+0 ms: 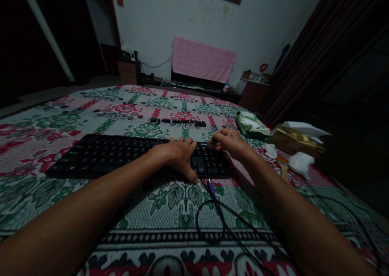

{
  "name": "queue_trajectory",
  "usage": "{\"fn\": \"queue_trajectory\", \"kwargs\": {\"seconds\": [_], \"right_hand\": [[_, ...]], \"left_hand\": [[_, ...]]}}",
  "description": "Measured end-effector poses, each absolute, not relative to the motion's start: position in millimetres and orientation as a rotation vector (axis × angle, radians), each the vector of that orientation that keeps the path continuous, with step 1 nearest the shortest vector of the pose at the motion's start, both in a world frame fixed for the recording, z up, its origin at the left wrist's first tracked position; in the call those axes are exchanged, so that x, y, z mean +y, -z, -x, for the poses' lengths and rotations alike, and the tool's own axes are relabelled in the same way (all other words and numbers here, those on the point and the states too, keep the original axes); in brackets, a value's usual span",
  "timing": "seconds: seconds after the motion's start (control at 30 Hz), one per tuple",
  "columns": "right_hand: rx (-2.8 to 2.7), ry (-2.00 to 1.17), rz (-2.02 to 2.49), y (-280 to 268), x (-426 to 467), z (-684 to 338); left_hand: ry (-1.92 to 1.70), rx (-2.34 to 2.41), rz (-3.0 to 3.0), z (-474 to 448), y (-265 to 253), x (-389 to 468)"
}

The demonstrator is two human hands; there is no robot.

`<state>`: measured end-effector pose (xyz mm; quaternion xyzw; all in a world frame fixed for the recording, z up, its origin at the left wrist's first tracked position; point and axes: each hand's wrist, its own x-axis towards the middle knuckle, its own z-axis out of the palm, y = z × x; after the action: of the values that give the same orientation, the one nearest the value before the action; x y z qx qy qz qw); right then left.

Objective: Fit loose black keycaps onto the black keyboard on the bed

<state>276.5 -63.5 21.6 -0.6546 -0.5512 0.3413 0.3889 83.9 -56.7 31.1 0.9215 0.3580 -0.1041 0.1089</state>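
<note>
A black keyboard [103, 154] lies flat on the patterned bedspread, with a gap in its keys toward the right end. My left hand [179, 154] rests across the keyboard with its fingers spread and its thumb by the near edge. Over the number-key end, my right hand [227, 141] pinches a thin dark tool whose tip reaches the keys; its kind is too dark to make out. Beyond the keyboard, several loose black keycaps [182, 122] lie in a row. A black cable with a purple plug [211, 188] is looped in front of the keyboard.
To the right are a green and white packet [251, 123], a gold tissue box [291, 139], crumpled white tissue [300, 164] and a brush [283, 167] with a wooden handle. A pink towel [202, 59] drapes over a screen by the far wall.
</note>
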Motion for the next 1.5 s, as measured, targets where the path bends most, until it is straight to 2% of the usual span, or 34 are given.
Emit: {"fn": "queue_trajectory", "kwargs": {"seconds": [0.13, 0.3, 0.87, 1.33, 1.5], "right_hand": [[-1.381, -0.918, 1.660, -23, -64, -278], [-1.559, -0.810, 1.642, -27, -68, -273], [-1.965, 0.092, 1.864, -32, -84, -234], [-1.664, 0.084, 2.145, -33, -84, -224], [-1.750, 0.056, 2.151, -32, -83, -222]], "left_hand": [[0.313, 1.056, -2.720, -84, -33, -58], [0.286, 1.031, -2.750, -84, -31, -56], [0.229, 1.023, -2.763, -84, -26, -54], [0.135, 1.071, -2.768, -82, -19, -57], [0.131, 1.085, -2.760, -83, -19, -58]]}}
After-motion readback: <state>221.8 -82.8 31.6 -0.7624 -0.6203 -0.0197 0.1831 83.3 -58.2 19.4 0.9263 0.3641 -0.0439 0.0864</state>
